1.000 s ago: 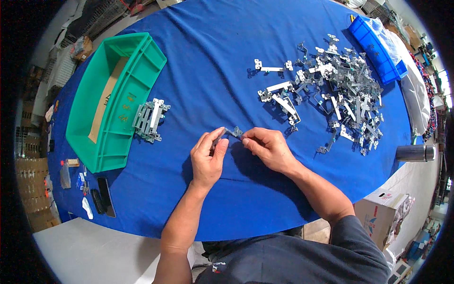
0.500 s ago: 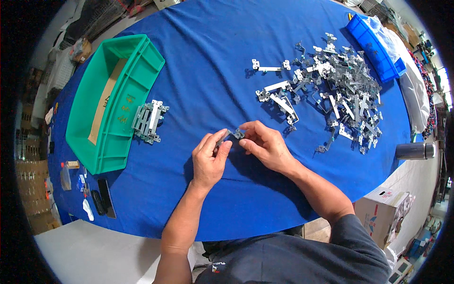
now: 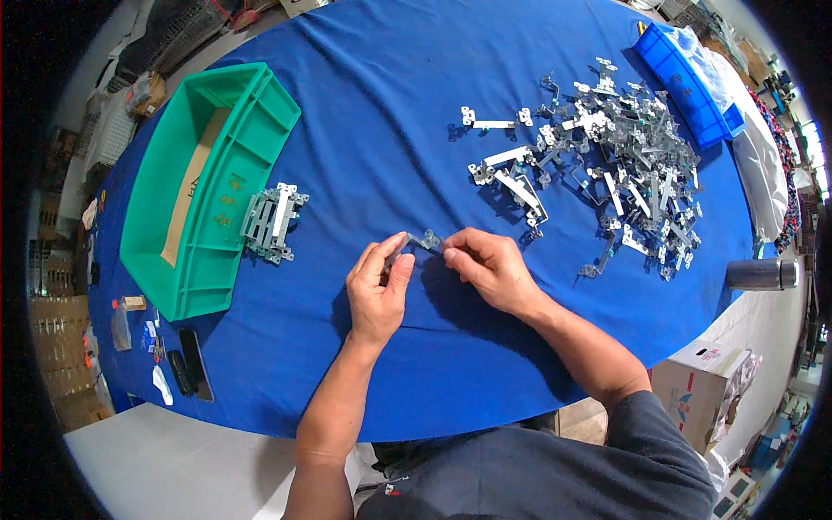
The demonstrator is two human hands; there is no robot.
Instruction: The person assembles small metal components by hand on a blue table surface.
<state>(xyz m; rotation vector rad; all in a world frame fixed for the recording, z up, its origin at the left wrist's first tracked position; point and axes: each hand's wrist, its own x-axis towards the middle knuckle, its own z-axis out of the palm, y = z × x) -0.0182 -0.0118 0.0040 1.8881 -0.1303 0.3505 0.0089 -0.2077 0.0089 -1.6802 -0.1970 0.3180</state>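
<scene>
A small grey metal bracket (image 3: 427, 239) is held above the blue cloth near the table's middle. My left hand (image 3: 378, 290) grips it between thumb and fingers, hiding its left end. Close to the bracket's free right end, my right hand (image 3: 487, 267) has thumb and forefinger pinched together; what is between them is too small to make out. Left of my hands lies a neat stack of similar brackets (image 3: 276, 221) beside the green bin. A large loose heap of brackets (image 3: 637, 160) is spread over the right side, with a few lying apart at its left edge.
The green plastic bin (image 3: 260, 113) stands at the left, a cardboard piece (image 3: 192, 191) inside. A blue crate (image 3: 685, 87) sits far right, a dark flask (image 3: 761, 276) at the right edge. A phone (image 3: 197, 364) and a small bottle (image 3: 120, 328) lie near left. Blue cloth (image 3: 373, 113) covers the table.
Both hands have shifted slightly: the left a little to the left with the bracket, the right fingertips a little down and closer together, away from the bracket's end.
</scene>
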